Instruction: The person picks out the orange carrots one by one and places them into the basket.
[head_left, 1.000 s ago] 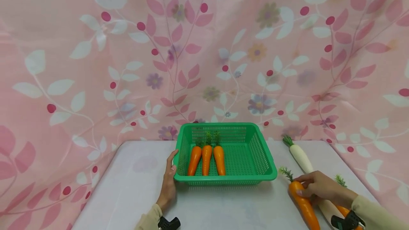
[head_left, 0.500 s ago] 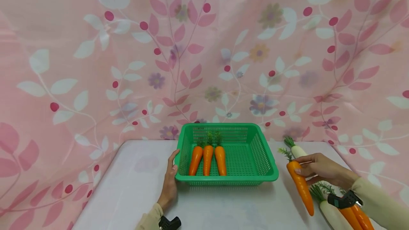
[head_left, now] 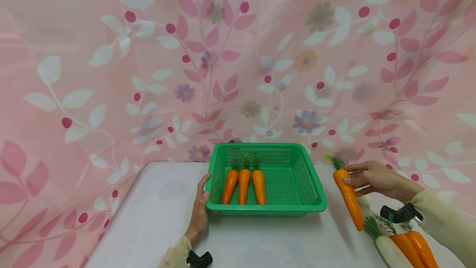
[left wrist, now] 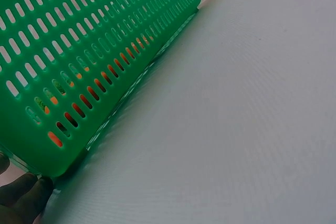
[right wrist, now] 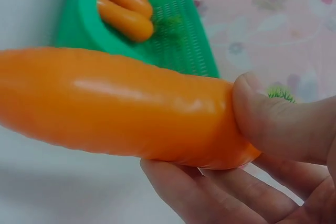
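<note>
In the head view my right hand (head_left: 375, 179) holds an orange carrot (head_left: 348, 199) by its thick top, raised over the right side of the table. Thumb on one side and fingers on the other pinch it, as the right wrist view shows; its tip points down toward me. The carrot's green leaves (head_left: 336, 161) stick out past the fingers. My left hand (head_left: 198, 214) rests against the left side of a green plastic basket (head_left: 267, 208), its fingers fairly straight along the rim. Three carrots (head_left: 243, 186) lie side by side in the basket's left half, leaves toward the back.
At the table's lower right lie a white radish (head_left: 392, 251) and two more carrots (head_left: 420, 247). Another white radish (head_left: 364, 201) is mostly hidden behind my right hand. A pink floral cloth (head_left: 238, 73) hangs behind the white table (head_left: 163, 214).
My right hand has lifted the carrot off the table and carried it up and away from me, uncovering the radish and carrots at the lower right. My left hand stays at the basket.
</note>
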Motion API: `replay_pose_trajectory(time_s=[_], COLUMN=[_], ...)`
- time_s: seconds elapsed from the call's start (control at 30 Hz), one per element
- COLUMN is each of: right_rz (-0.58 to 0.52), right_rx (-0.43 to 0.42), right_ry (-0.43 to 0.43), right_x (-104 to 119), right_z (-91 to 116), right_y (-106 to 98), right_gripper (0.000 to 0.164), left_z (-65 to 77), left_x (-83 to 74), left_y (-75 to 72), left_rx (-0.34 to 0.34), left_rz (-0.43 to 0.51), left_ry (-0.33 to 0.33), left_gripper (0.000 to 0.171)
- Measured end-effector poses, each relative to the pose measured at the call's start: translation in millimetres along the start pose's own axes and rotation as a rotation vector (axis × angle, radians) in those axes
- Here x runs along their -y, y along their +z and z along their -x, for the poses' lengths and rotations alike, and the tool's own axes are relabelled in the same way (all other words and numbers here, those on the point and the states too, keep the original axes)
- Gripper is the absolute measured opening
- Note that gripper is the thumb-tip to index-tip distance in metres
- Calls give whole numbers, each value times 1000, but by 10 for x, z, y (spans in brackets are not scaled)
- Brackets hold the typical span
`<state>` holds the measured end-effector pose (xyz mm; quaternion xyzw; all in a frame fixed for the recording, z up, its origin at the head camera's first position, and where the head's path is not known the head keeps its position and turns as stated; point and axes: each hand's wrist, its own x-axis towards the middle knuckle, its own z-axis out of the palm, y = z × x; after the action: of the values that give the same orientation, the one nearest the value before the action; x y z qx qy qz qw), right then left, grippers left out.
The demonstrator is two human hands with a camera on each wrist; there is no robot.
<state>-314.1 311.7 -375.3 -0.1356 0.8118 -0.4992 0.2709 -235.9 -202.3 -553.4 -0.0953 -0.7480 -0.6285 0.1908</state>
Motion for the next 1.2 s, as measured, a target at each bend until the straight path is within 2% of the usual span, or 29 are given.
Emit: replay_pose_trajectory(time_s=[0.37, 0.53, 0.7, 0.9, 1.2], right_rz=[-33, -41, -39, -54, -62], right_rx=[29, 49, 32, 39, 23], right_ry=[-31, -42, -42, -36, -51], right_x=[108, 199, 303, 408, 466], right_z=[-290, -436, -565, -732, -977], right_y=[21, 90, 155, 271, 489], right_gripper=[58, 61, 67, 73, 71], left_z=[7, 11, 8, 3, 4], left_x=[-9, -10, -1, 0, -16], left_y=[-2, -6, -7, 5, 3], left_rx=[-2, 0, 1, -1, 6], left_rz=[-7, -2, -3, -6, -8], left_ry=[-7, -8, 3, 16, 7], left_gripper=[57, 57, 57, 57, 58])
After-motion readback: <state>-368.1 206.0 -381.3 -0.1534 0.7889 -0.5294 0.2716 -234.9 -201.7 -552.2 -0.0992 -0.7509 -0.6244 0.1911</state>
